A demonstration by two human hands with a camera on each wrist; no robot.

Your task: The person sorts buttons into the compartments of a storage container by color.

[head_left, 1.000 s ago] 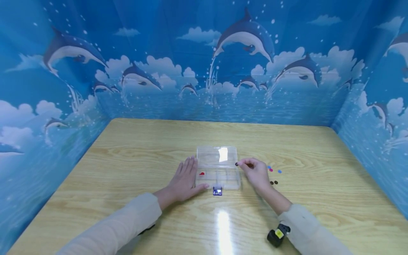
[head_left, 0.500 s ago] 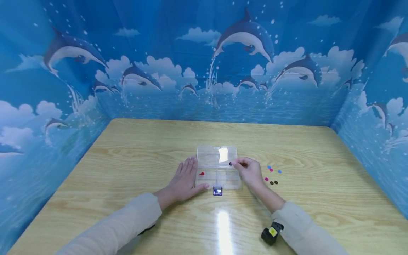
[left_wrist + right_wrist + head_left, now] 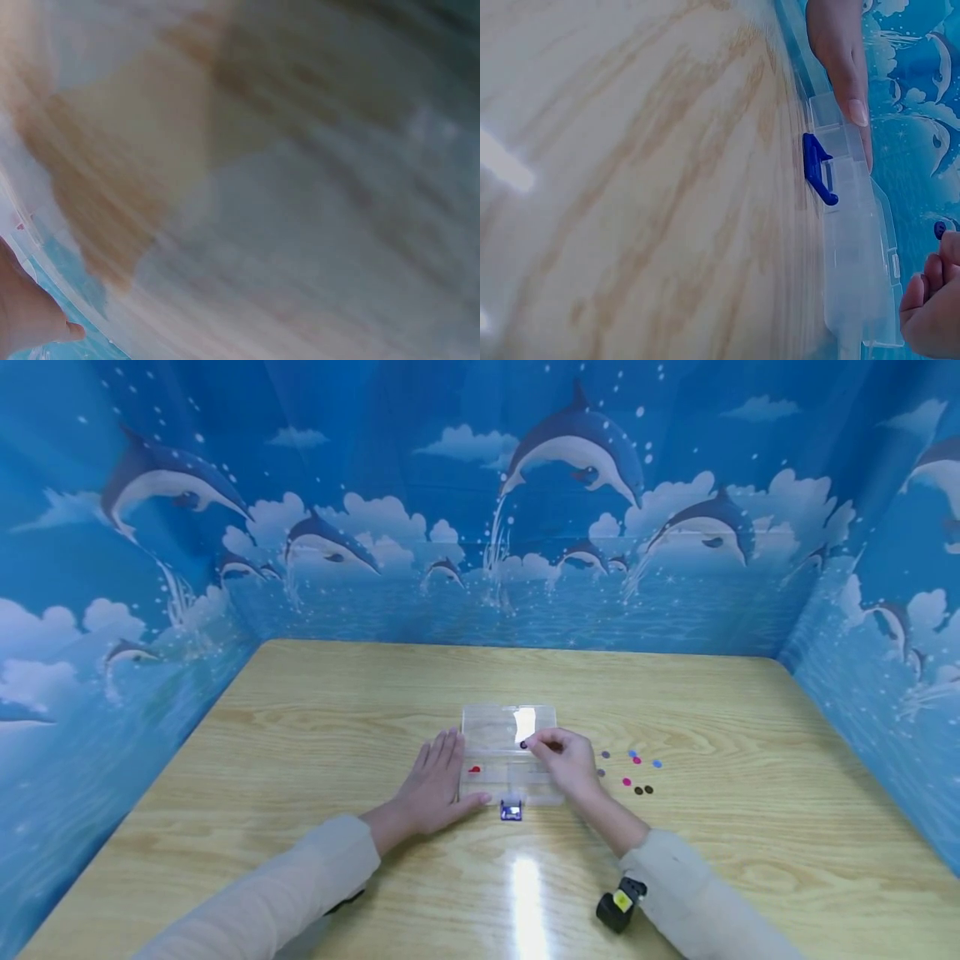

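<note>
A clear plastic compartment box lies on the table with its lid swung back. A blue latch hangs at its front. Red pieces sit in the back left compartment. My left hand lies flat along the box's left side, its thumb over the front left corner. My right hand pinches a small dark button between thumb and finger, above the box near the hinge. In the right wrist view that dark button shows at the fingertips. The left wrist view is mostly blurred tabletop.
Right of the box lie several loose buttons: blue, pink, dark brown and greyish. The wooden table is bounded behind and at the sides by a blue dolphin curtain.
My right hand has moved left with the dark button, from beside the box to above it. Buttons that it covered now show on the table. My left hand has stayed still.
</note>
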